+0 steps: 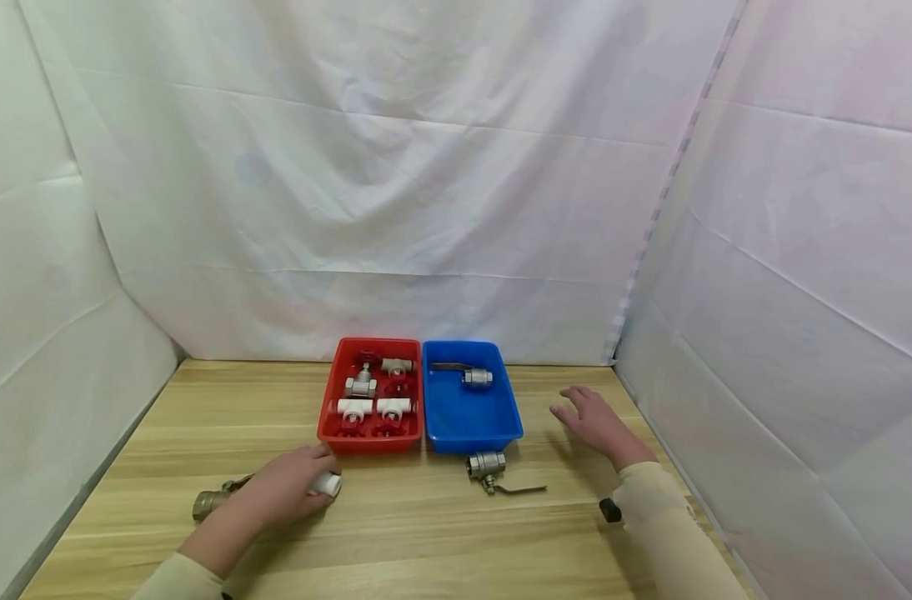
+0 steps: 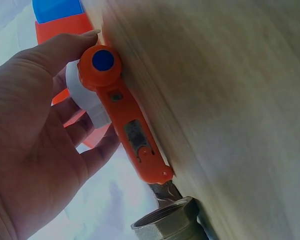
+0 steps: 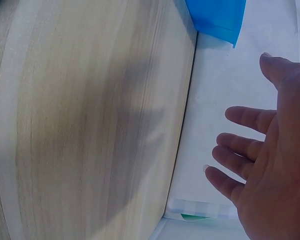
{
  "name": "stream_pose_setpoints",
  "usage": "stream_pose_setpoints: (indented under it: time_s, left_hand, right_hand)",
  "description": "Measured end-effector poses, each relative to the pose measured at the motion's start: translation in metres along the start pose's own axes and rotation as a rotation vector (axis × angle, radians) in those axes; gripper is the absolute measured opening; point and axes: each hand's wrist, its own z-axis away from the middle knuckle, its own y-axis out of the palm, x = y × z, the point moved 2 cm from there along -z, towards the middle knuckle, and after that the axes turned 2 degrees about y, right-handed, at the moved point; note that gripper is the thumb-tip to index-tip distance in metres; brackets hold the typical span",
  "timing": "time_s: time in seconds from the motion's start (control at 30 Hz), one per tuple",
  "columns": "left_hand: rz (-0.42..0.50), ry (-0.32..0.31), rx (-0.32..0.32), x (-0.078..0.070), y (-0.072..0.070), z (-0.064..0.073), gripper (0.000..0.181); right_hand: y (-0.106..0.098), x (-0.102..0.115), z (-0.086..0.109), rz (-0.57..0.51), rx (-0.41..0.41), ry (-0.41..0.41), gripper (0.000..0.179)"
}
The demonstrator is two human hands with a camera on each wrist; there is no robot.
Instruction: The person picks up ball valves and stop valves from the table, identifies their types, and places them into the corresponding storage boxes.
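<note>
My left hand (image 1: pixel 287 487) grips a white valve (image 1: pixel 326 484) just in front of the red tray. In the left wrist view its orange lever handle (image 2: pixel 135 130) with a blue cap shows; thumb and fingers lie around the white body, partly hidden. Beside that hand lies a brass-coloured ball valve (image 1: pixel 210 503), its threaded end (image 2: pixel 165 220) seen close up. My right hand (image 1: pixel 594 421) hovers over the table right of the blue tray, fingers spread and holding nothing. A metal ball valve (image 1: pixel 487 465) with a long lever lies in front of the blue tray.
The red tray (image 1: pixel 325 427) holds several valves with red handwheels, some white and one metal (image 1: pixel 361 387). Against it stands the blue tray (image 1: pixel 473 446), with a metal lever valve (image 1: pixel 477 377) near its back. White cloth (image 1: pixel 396 208) encloses the wooden table (image 1: pixel 396 542) at back and sides.
</note>
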Motion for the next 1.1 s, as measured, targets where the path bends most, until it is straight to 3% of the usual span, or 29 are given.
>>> stream_pose_setpoints:
  time_s: [0.27,0.47,1.1]
  left_hand:
    - [-0.030,0.000,-0.004,0.000,0.003,-0.001,0.029]
    - [-0.030,0.034,0.000,-0.002,0.002,-0.001,0.032]
    - [0.098,0.103,0.032,-0.016,-0.015,-0.002,0.028]
  right_hand:
    - [0.002,-0.002,0.000,-0.014,0.008,0.007,0.069]
    - [0.003,-0.003,0.001,-0.035,0.004,0.004,0.069]
    - [0.002,-0.003,0.002,-0.042,0.011,0.009,0.068]
